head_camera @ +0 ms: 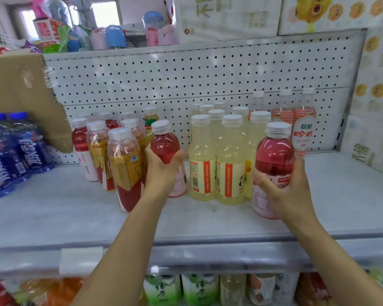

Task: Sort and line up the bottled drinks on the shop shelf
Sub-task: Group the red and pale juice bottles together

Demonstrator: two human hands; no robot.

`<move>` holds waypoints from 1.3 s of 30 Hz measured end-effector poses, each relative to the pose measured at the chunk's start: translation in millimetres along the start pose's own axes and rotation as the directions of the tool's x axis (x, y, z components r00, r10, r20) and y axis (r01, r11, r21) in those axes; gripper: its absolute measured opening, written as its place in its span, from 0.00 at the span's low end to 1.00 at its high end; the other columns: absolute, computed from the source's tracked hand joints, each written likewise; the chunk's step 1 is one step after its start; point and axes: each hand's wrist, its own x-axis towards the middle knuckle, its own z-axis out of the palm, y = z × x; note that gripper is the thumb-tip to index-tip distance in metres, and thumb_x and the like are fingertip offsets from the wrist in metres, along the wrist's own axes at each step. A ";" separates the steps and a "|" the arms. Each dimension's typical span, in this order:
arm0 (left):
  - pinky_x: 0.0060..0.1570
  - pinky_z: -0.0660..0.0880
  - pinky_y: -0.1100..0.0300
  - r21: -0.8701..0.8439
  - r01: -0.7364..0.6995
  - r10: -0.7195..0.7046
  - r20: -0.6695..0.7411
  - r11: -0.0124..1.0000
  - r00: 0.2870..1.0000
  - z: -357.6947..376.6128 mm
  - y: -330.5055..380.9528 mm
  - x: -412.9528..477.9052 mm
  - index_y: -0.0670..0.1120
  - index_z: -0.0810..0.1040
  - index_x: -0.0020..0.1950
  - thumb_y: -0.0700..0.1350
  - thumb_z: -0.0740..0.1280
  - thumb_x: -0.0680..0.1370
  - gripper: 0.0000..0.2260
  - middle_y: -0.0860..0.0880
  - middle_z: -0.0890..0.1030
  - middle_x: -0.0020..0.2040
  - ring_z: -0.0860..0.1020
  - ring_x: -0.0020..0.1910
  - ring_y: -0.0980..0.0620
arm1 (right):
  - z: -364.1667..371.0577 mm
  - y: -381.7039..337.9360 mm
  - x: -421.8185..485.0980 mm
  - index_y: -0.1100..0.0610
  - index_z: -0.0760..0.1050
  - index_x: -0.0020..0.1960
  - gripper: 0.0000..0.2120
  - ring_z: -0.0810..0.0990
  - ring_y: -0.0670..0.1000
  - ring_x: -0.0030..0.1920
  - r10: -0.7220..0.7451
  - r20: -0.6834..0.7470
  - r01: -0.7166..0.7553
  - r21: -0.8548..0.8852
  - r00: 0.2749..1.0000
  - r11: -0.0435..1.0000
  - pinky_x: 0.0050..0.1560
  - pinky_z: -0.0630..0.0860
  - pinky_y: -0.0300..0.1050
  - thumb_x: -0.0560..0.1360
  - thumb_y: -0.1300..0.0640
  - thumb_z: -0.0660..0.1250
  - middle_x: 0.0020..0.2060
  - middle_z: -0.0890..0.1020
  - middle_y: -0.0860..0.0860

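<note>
My left hand (161, 171) grips a pink drink bottle (165, 144) with a white cap, standing just right of several gold-and-red labelled bottles (125, 168). My right hand (285, 191) grips a second pink bottle (273, 155) at the front right of a block of pale yellow bottles (217, 164). Both pink bottles stand upright on the grey shelf (53, 213). Another pink bottle (82, 146) stands at the left back of the gold group. Tall clear bottles with red patterned labels (303, 124) stand at the back right.
Blue bottles (11, 151) in shrink wrap sit at the far left under a cardboard box (20, 89). A white pegboard (186, 78) backs the shelf. Wrapped tissue packs (374, 120) wall in the right side. Green tea bottles (179, 290) fill the shelf below.
</note>
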 end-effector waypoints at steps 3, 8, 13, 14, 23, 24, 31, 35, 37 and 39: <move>0.67 0.66 0.50 0.003 -0.011 0.011 -0.022 1.000 1.000 -4.4 4.4 -18.7 0.53 0.58 0.74 0.53 0.74 0.75 0.34 0.54 0.73 0.65 0.71 0.65 0.54 | 0.4 -2.3 -0.2 0.48 0.67 0.63 0.28 0.81 0.38 0.44 -0.002 0.012 0.001 0.010 1.000 1.000 0.41 0.75 0.33 0.68 0.51 0.78 0.48 0.80 0.42; 0.55 0.68 0.59 0.023 -0.061 0.061 -0.005 0.998 0.998 -5.3 9.3 -46.5 0.53 0.58 0.74 0.56 0.74 0.73 0.36 0.58 0.75 0.59 0.76 0.53 0.64 | 4.3 -10.0 -8.2 0.48 0.66 0.64 0.31 0.81 0.39 0.47 0.016 0.091 -0.021 0.055 0.996 0.998 0.46 0.78 0.41 0.67 0.48 0.78 0.48 0.80 0.42; 0.45 0.74 0.70 0.009 -0.141 0.140 0.074 0.990 0.987 -7.3 14.5 -67.0 0.53 0.63 0.74 0.58 0.75 0.68 0.38 0.57 0.78 0.58 0.79 0.49 0.70 | 17.1 -26.8 -22.8 0.43 0.67 0.62 0.32 0.82 0.40 0.49 0.005 0.186 -0.028 0.123 0.983 0.992 0.44 0.79 0.36 0.63 0.42 0.77 0.49 0.80 0.37; 0.45 0.76 0.72 -0.006 -0.151 0.151 0.074 0.989 0.986 -7.3 15.8 -70.2 0.52 0.64 0.74 0.57 0.76 0.68 0.38 0.56 0.79 0.58 0.79 0.50 0.69 | 19.8 -29.4 -25.1 0.42 0.68 0.62 0.32 0.82 0.40 0.49 0.002 0.195 -0.029 0.134 0.981 0.990 0.44 0.79 0.35 0.63 0.42 0.77 0.49 0.81 0.38; 0.49 0.76 0.72 -0.140 -0.231 0.226 -0.053 0.963 0.973 -40.2 28.0 -102.2 0.52 0.70 0.70 0.60 0.76 0.68 0.34 0.58 0.83 0.55 0.82 0.53 0.61 | 56.4 -60.3 -51.5 0.46 0.70 0.62 0.30 0.81 0.40 0.47 -0.064 0.210 0.024 0.188 0.976 0.982 0.42 0.77 0.31 0.64 0.43 0.76 0.49 0.80 0.38; 0.49 0.76 0.71 -0.151 -0.243 0.235 -0.072 0.958 0.969 -49.2 31.4 -103.8 0.53 0.71 0.69 0.60 0.76 0.68 0.33 0.57 0.83 0.56 0.82 0.53 0.60 | 62.7 -65.9 -53.6 0.47 0.70 0.62 0.30 0.82 0.39 0.47 -0.072 0.213 0.030 0.192 0.975 0.981 0.42 0.77 0.29 0.64 0.43 0.76 0.48 0.80 0.37; 0.45 0.81 0.61 -0.207 -0.203 0.183 -0.116 0.957 0.976 -139.8 34.2 -107.2 0.54 0.74 0.61 0.63 0.73 0.68 0.25 0.53 0.84 0.52 0.84 0.50 0.55 | 125.8 -111.8 -82.5 0.42 0.71 0.57 0.26 0.83 0.41 0.44 -0.084 0.272 0.016 0.242 0.959 0.970 0.40 0.77 0.30 0.64 0.39 0.76 0.46 0.81 0.37; 0.42 0.80 0.65 -0.180 -0.183 0.159 -0.141 0.966 0.977 -207.1 24.8 -89.2 0.55 0.74 0.61 0.63 0.72 0.69 0.24 0.54 0.84 0.52 0.84 0.50 0.57 | 181.6 -136.0 -104.9 0.42 0.70 0.60 0.27 0.84 0.44 0.45 -0.085 0.321 -0.016 0.299 0.943 0.954 0.41 0.79 0.34 0.65 0.41 0.75 0.48 0.82 0.41; 0.41 0.79 0.68 -0.173 -0.192 0.164 -0.166 0.966 0.972 -239.0 17.2 -71.3 0.54 0.74 0.61 0.61 0.73 0.70 0.23 0.55 0.84 0.51 0.84 0.48 0.58 | 214.3 -145.6 -113.5 0.40 0.68 0.62 0.28 0.83 0.40 0.48 -0.086 0.356 -0.036 0.322 0.931 0.946 0.42 0.79 0.32 0.66 0.42 0.76 0.50 0.82 0.38; 0.40 0.79 0.67 -0.145 -0.195 0.170 -0.168 0.970 0.971 -264.6 9.7 -51.7 0.52 0.72 0.64 0.60 0.74 0.71 0.25 0.57 0.83 0.49 0.84 0.47 0.59 | 248.4 -149.6 -118.1 0.40 0.66 0.64 0.31 0.82 0.37 0.51 -0.063 0.385 -0.062 0.305 0.921 0.950 0.44 0.79 0.34 0.67 0.43 0.78 0.52 0.82 0.37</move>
